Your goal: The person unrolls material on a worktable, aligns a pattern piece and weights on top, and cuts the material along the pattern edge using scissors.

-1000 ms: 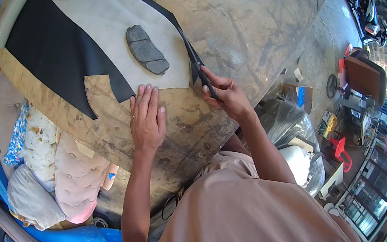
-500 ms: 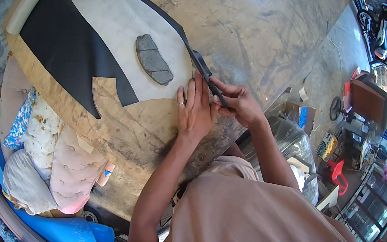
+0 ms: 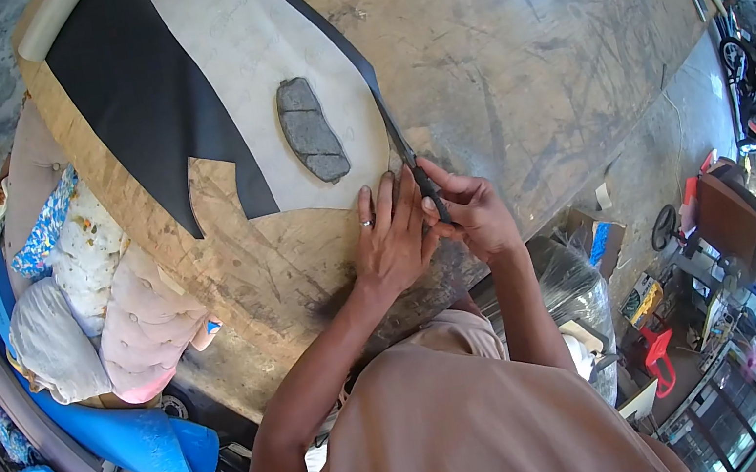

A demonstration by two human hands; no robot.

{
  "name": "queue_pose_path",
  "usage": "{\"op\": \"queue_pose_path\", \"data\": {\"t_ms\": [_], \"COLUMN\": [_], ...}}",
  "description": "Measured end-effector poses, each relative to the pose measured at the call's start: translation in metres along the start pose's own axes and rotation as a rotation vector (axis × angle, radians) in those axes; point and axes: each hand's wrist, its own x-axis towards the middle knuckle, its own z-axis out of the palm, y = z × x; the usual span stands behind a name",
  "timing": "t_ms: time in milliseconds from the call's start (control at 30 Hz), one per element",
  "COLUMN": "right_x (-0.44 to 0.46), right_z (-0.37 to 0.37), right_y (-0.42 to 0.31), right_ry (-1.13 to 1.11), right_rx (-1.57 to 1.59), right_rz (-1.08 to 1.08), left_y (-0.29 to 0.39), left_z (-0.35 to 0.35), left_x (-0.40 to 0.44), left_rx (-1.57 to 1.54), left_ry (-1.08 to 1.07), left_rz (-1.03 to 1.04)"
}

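My right hand (image 3: 482, 220) pinches a black tool (image 3: 431, 192), perhaps scissors, slanting forward-left by the right edge of the white sheet (image 3: 353, 116) ahead; my left hand (image 3: 391, 246), flat, gripping nothing visible, rests at the sheet's near corner.

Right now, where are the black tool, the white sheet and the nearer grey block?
Black tool (image 3: 428, 187): head view, on its shaft.
White sheet (image 3: 255, 53): head view, bare middle part.
Nearer grey block (image 3: 313, 132): head view, middle of its top face.
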Motion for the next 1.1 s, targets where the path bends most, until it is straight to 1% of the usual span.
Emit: {"op": "queue_pose_path", "data": {"t_ms": [233, 333, 433, 533, 633, 733, 833, 933, 1100], "right_x": [0.021, 0.034, 0.036, 0.039, 0.050, 0.074, 0.080, 0.081, 0.102], "right_z": [-0.009, -0.007, -0.006, -0.009, -0.001, -0.003, -0.002, 0.003, 0.020], "right_y": [-0.011, -0.016, -0.023, -0.029, -0.039, -0.046, -0.048, -0.052, -0.072], "right_ry": [-0.047, -0.088, -0.042, -0.084, -0.021, -0.192, -0.179, -0.095, -0.186], "right_rx": [-0.104, -0.085, -0.138, -0.149, -0.245, -0.174, -0.172, -0.177, -0.198], "right_rz": [0.004, -0.019, 0.010, 0.013, 0.031, -0.029, 0.003, 0.016, 0.007], "left_y": [0.010, 0.011, 0.012, 0.011, 0.009, 0.009, 0.008, 0.009, 0.010], "left_z": [0.001, 0.002, 0.002, 0.001, 0.003, 0.003, 0.002, 0.003, 0.004], "left_x": [0.003, 0.001, 0.001, 0.001, -0.002, -0.003, -0.003, -0.005, -0.006], "left_rx": [0.016, 0.008, 0.002, -0.014, -0.022, -0.017, -0.023, -0.024, -0.029], "left_ry": [-0.014, -0.021, -0.028, -0.030, -0.026, -0.032, -0.046, -0.051, -0.061], "left_rz": [-0.044, -0.052, -0.051, -0.054, -0.055, -0.044, -0.052, -0.057, -0.072]}}
